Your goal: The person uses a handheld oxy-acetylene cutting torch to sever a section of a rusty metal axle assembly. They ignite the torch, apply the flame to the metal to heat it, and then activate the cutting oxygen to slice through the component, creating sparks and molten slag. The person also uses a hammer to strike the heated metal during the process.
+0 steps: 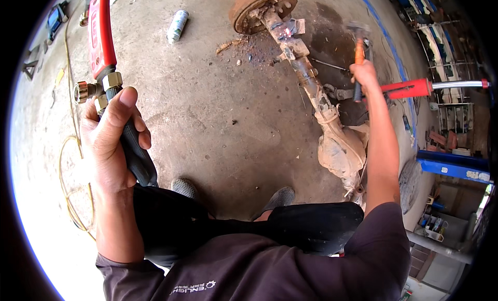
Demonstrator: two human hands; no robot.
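Observation:
My left hand (pixel 111 130) is raised at the left and wrapped round the black hose end of a gas torch (pixel 102 36). The torch has a red handle, brass nuts and a valve knob beside my fingers. At the right, my right hand (pixel 364 75) grips a hammer (pixel 359 52) with an orange and black handle; its head is blurred. The hammer is over the floor beside a rusty vehicle axle (pixel 311 85), apart from its tube. The axle has a round drum (pixel 263 5) at its far end and a bulging housing (pixel 340 148) nearer me. A bright pinkish spot shows near the drum.
A red jack (pixel 410 88) with a chrome bar lies right of the axle. A spray can (pixel 178 27) rests on the concrete floor. Rusty flakes surround the drum. A yellowish hose (pixel 65 181) runs along the left, and laden shelves (pixel 448 67) stand at the right.

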